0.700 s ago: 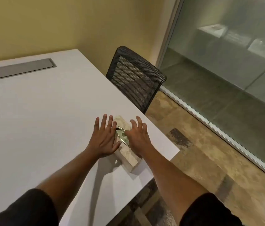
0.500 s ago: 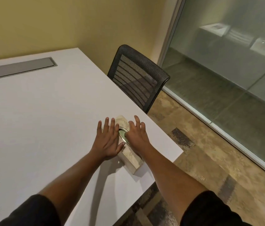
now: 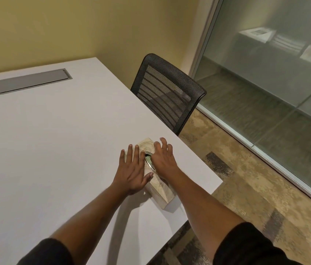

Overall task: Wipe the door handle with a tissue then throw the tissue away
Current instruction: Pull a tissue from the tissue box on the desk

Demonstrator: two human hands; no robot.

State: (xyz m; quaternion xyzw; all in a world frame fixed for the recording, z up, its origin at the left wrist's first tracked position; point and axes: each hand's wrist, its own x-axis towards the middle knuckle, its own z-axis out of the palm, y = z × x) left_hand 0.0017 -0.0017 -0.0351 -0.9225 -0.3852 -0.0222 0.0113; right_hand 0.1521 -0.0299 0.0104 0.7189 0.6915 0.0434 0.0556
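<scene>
A beige patterned tissue box [image 3: 160,190] lies on the white table [image 3: 55,140] near its right edge, its oval opening facing up. My left hand [image 3: 133,171] rests flat against the box's left side, fingers spread. On top of the box sits my right hand [image 3: 163,161], with the thumb dipping into the oval opening; I cannot see a tissue in it. No door handle or bin is in view.
A black mesh chair [image 3: 168,92] is pushed up to the table's right side, just beyond the box. A grey cable hatch [image 3: 27,82] is set into the tabletop at the far left. A frosted glass wall [image 3: 275,73] runs along the right over patterned carpet [image 3: 246,188].
Both hands have stayed on the box. My right hand's fingers have shifted slightly over the opening, and the view has drifted a little.
</scene>
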